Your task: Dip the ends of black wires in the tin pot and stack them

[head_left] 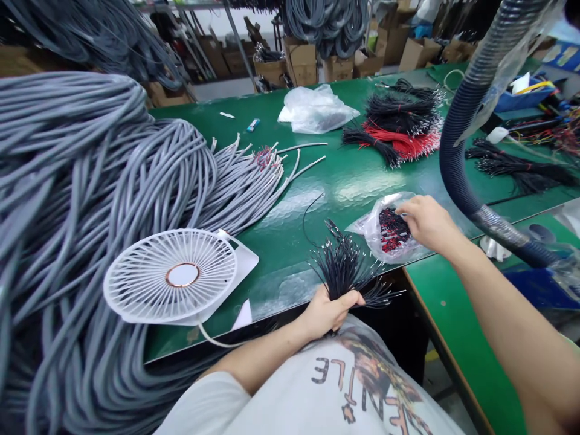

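My left hand is closed around a bundle of short black wires at the front edge of the green table; the wire ends fan out above my fist. My right hand reaches into a clear plastic bag lying on the table. The bag holds red and black wire pieces, and my fingertips are curled in among them. What the fingers pinch is hidden.
A large heap of grey cables fills the left side, with a small white fan in front of it. Black and red wire bundles and another plastic bag lie farther back. A corrugated hose curves down at the right.
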{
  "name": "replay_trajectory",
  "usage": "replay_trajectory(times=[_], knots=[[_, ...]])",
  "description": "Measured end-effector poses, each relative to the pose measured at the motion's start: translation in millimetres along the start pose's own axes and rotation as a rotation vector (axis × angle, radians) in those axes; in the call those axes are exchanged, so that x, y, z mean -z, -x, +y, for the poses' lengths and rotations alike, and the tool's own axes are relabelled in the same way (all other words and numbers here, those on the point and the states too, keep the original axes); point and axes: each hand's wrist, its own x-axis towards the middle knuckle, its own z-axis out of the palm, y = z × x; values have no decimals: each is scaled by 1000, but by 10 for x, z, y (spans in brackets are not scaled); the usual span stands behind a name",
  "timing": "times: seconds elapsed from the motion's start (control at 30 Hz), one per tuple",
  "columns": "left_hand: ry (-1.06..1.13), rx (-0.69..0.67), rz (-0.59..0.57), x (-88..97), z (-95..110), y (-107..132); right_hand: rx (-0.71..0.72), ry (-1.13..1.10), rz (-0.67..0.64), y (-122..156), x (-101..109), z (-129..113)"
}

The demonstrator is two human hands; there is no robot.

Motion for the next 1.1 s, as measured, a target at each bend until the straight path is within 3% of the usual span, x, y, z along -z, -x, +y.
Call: replay_trajectory(times=[0.07,0.13,0.23,0.33,0.4,0.47,0.63,0.7,0.77,0.83,0.9,1.03,1.1], knots=[[-3,5,-10,-13,21,-14,67,79,-15,58,-68,-29],[-4,14,-11,-22,48,-23,86,54,61,205,4,-64],[-14,17,-8,-47,88,-36,93,-207,102,488,246,-159],[-52,-17,1,-94,120,-51,34,-512,-116,683,392,-309],[-81,-60,7,-133,132,-59,-50,-628,-283,734,378,-414],[-104,-95,12,-168,134,-63,-134,-709,-356,750,302,-508],[-92,-106,32,-197,126,-59,-223,-837,-246,706,59,-577],[-65,-96,33,-179,119,-59,-261,-771,-126,614,-26,-471],[-51,-82,27,-149,107,-61,-283,-562,29,490,-82,-310],[-49,-64,22,-117,95,-65,-231,-308,146,394,-77,-179],[-53,-56,29,-97,90,-72,-90,-183,180,382,-2,-164],[-75,-100,61,-106,108,-100,254,-338,84,589,207,-471],[-86,-126,55,-125,117,-117,328,-341,31,703,237,-636]])
